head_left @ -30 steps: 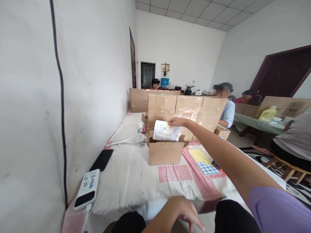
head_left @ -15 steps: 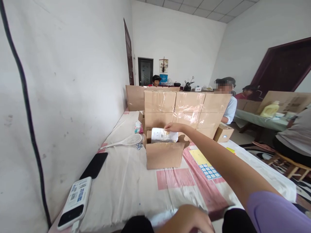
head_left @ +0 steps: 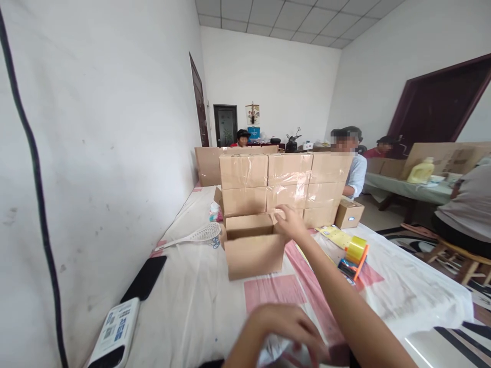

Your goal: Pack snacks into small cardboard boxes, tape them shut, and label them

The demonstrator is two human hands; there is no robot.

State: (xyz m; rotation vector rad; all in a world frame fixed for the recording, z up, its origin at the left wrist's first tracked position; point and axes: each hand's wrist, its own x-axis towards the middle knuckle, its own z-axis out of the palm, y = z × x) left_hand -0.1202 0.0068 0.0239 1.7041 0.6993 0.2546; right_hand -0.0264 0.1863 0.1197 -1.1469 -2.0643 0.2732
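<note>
An open cardboard box (head_left: 253,255) stands on the table in front of me, its top flaps raised. The back inner wall shows, but the bottom is hidden behind the front panel. My right hand (head_left: 290,222) is over the box's right-hand flap, fingers apart and holding nothing I can see; whether it touches the flap I cannot tell. Low in the view, close to my body, my left hand (head_left: 293,329) bends downward, its fingers smeared by motion. A pale, shiny plastic-looking thing (head_left: 273,351) lies just under it, partly covered.
Taped cardboard boxes (head_left: 245,174) form a wall behind the open box. A tape dispenser (head_left: 355,255) with yellow tape and a small box (head_left: 349,213) are on the right. Leftward lie a white fly swatter (head_left: 199,233), a black phone (head_left: 144,278) and a power bank (head_left: 115,329). Several people sit beyond.
The white packet that my right hand held in the box mouth is out of sight. My right hand has shifted right, off the packet. My left hand has risen slightly. The view has tilted up.
</note>
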